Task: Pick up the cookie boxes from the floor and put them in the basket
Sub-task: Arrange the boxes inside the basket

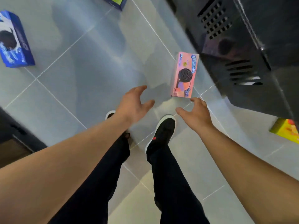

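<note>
Nearby, dark cabinet flanks pink cookie box.

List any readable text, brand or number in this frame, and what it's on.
No text reads for certain.
Pink cardboard cookie box: blue stylised lettering, too blurred to read.
Blue cardboard cookie box: side lettering blurred.
Dark blue box with green face: cropped, unreadable.
Yellow box: no readable text.

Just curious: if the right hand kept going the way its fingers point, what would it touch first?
Most likely the pink box: the open right hand reaches toward its near end, apparently not touching it yet, though depth is unclear.
</note>
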